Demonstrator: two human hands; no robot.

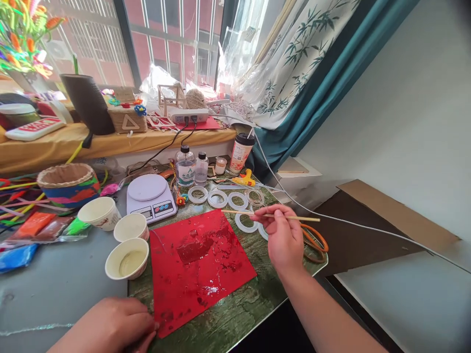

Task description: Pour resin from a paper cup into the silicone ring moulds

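Note:
My right hand is closed around a thin wooden stick, held nearly level, its tip over the top right corner of a red sheet. Wet, glossy patches and a clear puddle cover much of that sheet. At its lower left corner, my left hand has its fingers curled together against the edge, gripping the corner. Beyond the right hand lie several translucent ring moulds. Left of the sheet stand three paper cups; the nearest cup has a yellowish residue inside.
Behind the sheet are a kitchen scale, a labelled bottle, a drink cup and a yellow glue gun. A white cable crosses on the right. Clay packets and a woven basket sit left.

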